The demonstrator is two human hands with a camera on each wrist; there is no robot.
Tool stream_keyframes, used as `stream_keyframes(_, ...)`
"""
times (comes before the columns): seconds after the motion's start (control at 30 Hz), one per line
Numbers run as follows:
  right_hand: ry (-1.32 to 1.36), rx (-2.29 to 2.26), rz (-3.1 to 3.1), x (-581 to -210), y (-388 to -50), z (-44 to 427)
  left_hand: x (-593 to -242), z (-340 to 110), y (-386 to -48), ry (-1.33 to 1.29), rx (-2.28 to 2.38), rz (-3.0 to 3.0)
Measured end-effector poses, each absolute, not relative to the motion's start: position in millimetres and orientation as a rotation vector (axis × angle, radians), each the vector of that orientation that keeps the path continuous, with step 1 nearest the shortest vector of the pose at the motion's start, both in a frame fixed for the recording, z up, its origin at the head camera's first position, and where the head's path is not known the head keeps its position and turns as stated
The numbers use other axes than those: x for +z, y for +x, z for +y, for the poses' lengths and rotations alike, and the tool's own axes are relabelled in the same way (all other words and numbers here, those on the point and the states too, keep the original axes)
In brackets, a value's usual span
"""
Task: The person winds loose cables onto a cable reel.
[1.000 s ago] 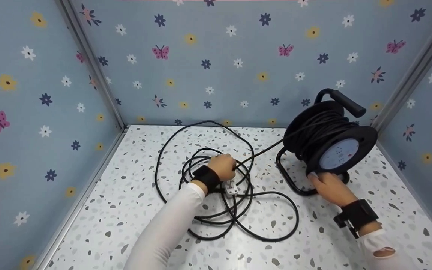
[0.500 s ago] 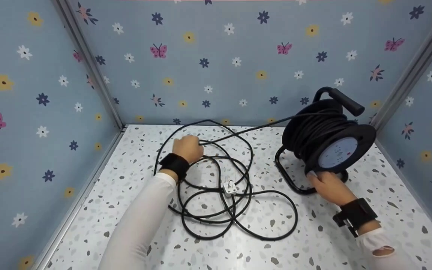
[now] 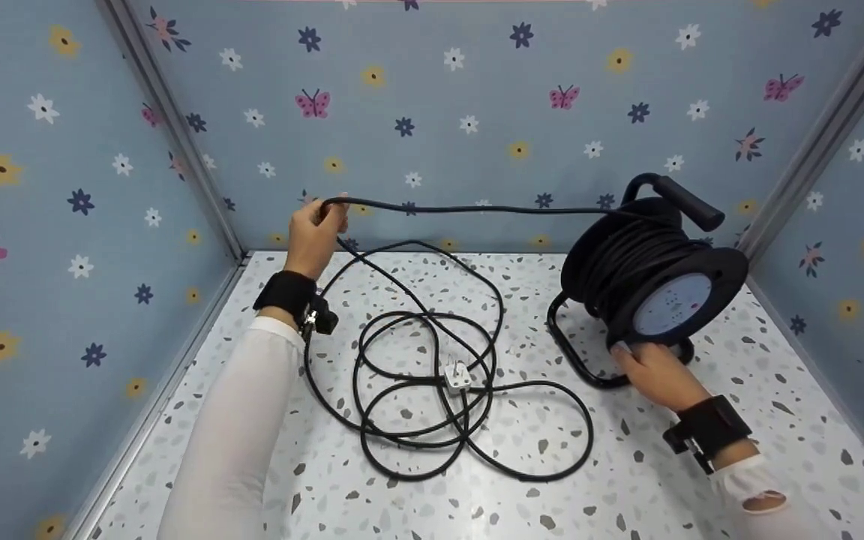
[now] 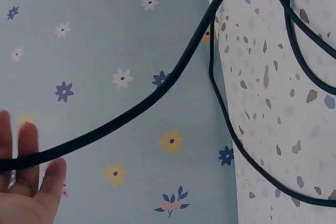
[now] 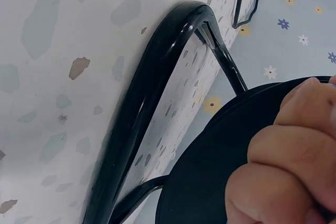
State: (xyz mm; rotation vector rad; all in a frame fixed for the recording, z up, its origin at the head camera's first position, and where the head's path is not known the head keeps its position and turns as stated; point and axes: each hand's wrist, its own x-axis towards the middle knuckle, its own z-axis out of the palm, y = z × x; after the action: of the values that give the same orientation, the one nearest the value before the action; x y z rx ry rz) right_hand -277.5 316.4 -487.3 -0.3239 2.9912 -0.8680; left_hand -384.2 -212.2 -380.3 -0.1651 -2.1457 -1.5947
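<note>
My left hand [image 3: 315,238], raised at the left, holds the black cable [image 3: 477,211]. The cable runs across its loosely bent fingers [image 4: 29,142] in the left wrist view. From there it stretches right to the cable reel [image 3: 649,262], a black drum with a pale round socket face [image 3: 673,304]. Below the hand, the other end drops to loose coils on the table. My right hand [image 3: 661,375] grips the drum's lower rim; its curled fingers [image 5: 294,156] show in the right wrist view. A white plug [image 3: 457,377] lies among the coils.
The speckled white tabletop [image 3: 312,480] meets flowered blue panels [image 3: 432,97] at the back and sides. The reel's black tube stand [image 3: 582,364] rests on the table near the right wall. A handle [image 3: 691,202] tops the reel.
My left hand has moved left and up from the coils, drawing the cable into a raised span toward the reel. My right hand stays on the drum's rim.
</note>
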Motion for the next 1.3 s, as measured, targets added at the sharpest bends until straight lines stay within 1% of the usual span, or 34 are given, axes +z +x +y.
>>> stream_keyframes(0.1,-0.318,-0.864,3.0,-486.8,-277.5,317.0,-384.8,-216.1,-382.0,-0.242,-1.657,-2.138)
stream_keyframes(0.27,-0.333,-0.873,2.995,-487.2,-278.4,316.6,-406.4,-223.7,-377.6,-0.258,-1.561,-2.237)
stream_keyframes(0.4,-0.348,-0.848,3.012,-486.4,-277.9,314.7,-425.3,-232.1,-370.2,-0.282,-1.368,-2.392)
stream_keyframes(0.6,-0.375,-0.839,3.042,-483.9,-275.6,312.4,-448.6,-239.3,-355.3,-0.446,-1.079,-2.554)
stream_keyframes(0.77,-0.37,-0.864,3.035,-483.8,-275.7,312.9,-460.1,-236.7,-342.4,-0.553,-0.956,-2.556)
stream_keyframes(1.0,-0.365,-0.896,3.021,-479.9,-275.6,311.2,-477.3,-235.2,-323.9,-0.615,-0.788,-2.58)
stream_keyframes(1.3,-0.368,-0.907,3.011,-476.2,-274.9,309.0,-498.8,-231.5,-308.3,-0.791,-0.703,-2.319)
